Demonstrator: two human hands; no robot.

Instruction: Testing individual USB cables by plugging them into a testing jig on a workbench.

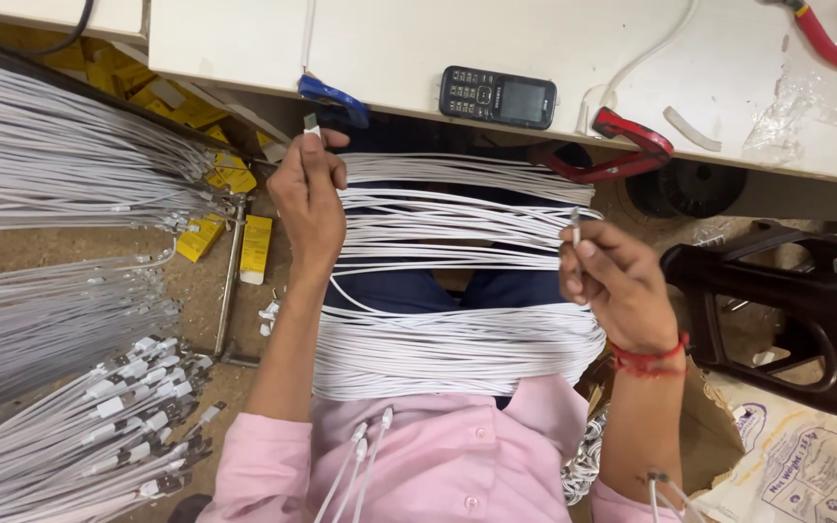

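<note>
My left hand pinches the plug end of a white cable just below the table edge. My right hand, with a red thread on its wrist, pinches another small cable end upright between thumb and fingers. Between the two hands a thick bundle of white cables lies across my lap in dark blue trousers. Three loose cable plugs rest on my pink shirt.
Large bundles of white cables hang at the left, with plugs at the lower left. A white table holds a black phone, red cutters and plastic wrap. A black stool and a printed sack stand at the right.
</note>
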